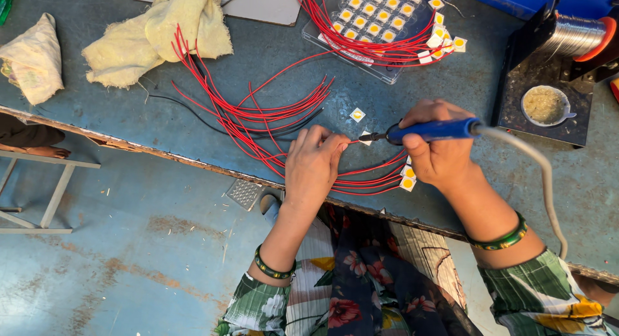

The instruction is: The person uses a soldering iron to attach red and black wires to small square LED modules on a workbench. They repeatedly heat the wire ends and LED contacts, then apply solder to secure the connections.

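From the head camera, the left hand (314, 163) pinches a red wire (356, 141) end between closed fingers (335, 144). The right hand (438, 149) grips a blue-handled soldering iron (432, 130), its tip touching a small square chip (365, 138) on the blue bench (193, 126). Loose red wires (258, 113) fan behind; a clear tray (374, 26) and solder spool (577, 36) stand well apart.
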